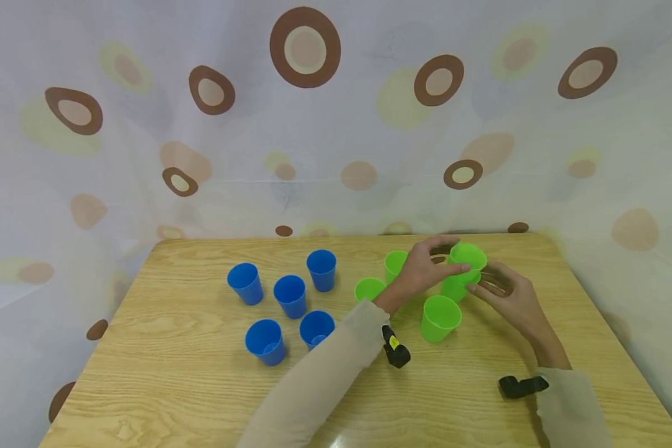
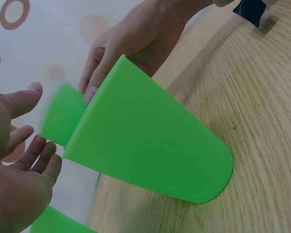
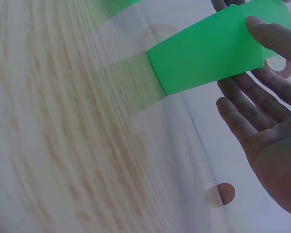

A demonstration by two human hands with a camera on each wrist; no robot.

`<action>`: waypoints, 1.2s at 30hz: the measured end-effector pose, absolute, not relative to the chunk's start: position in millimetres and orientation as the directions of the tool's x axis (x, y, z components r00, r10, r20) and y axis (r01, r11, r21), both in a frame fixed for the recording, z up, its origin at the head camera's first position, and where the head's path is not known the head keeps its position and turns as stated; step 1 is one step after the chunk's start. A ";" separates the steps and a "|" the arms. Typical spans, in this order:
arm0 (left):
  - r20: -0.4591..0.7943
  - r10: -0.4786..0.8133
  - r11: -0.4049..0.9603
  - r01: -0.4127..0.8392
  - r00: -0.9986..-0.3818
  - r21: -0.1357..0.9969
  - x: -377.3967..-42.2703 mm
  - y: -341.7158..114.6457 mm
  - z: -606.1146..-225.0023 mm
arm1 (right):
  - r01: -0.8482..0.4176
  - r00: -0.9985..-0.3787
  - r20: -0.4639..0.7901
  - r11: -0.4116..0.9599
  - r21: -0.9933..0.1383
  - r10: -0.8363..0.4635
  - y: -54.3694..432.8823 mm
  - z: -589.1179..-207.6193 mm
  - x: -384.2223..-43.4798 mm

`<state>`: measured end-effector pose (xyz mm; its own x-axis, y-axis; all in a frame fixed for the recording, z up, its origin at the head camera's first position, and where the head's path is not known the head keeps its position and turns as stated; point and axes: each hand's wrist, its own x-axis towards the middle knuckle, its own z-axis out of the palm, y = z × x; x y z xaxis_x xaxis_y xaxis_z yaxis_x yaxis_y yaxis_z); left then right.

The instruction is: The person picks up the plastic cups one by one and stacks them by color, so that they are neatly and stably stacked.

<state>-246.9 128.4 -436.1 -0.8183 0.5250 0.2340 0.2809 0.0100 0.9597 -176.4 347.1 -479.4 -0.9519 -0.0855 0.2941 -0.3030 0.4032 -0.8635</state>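
Observation:
In the head view my right hand (image 1: 512, 298) holds a lower green cup (image 1: 457, 289), thumb by its rim and fingers round the far side. An upper green cup (image 1: 469, 254) sits partly inside it, its top standing out above the lower rim. My left hand (image 1: 422, 270) is around that upper cup. The left wrist view shows the left thumb (image 2: 26, 99) apart from the blurred upper cup (image 2: 63, 114), with fingertips at its edge. Nearest the left wrist camera stands another green cup (image 2: 150, 138), covering part of the right hand.
Two more green cups, one farther back (image 1: 395, 264) and one nearer (image 1: 369, 289), stand beside the left forearm, partly hidden. Several blue cups (image 1: 290, 297) stand upright on the left of the wooden table (image 1: 162, 348). A patterned curtain (image 1: 358, 137) hangs behind.

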 end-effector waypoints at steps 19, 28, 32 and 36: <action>0.261 0.516 -0.073 0.262 -0.816 0.962 -233.4 122.7 -420.0 | -0.317 -0.948 0.308 0.382 -0.868 -0.086 347.0 -480.1 -176.8; 0.308 0.509 -0.099 0.301 -0.804 0.949 -211.5 109.4 -418.0 | -0.322 -0.946 0.310 0.360 -0.876 -0.092 346.0 -479.4 -177.7; 0.310 0.498 -0.088 0.309 -0.810 0.947 -199.7 103.8 -420.9 | -0.319 -0.947 0.307 0.356 -0.878 -0.093 345.5 -479.4 -177.5; 0.308 0.472 -0.095 0.300 -0.826 0.949 -187.5 97.3 -426.5 | -0.320 -0.947 0.308 0.363 -0.875 -0.094 344.9 -479.4 -177.3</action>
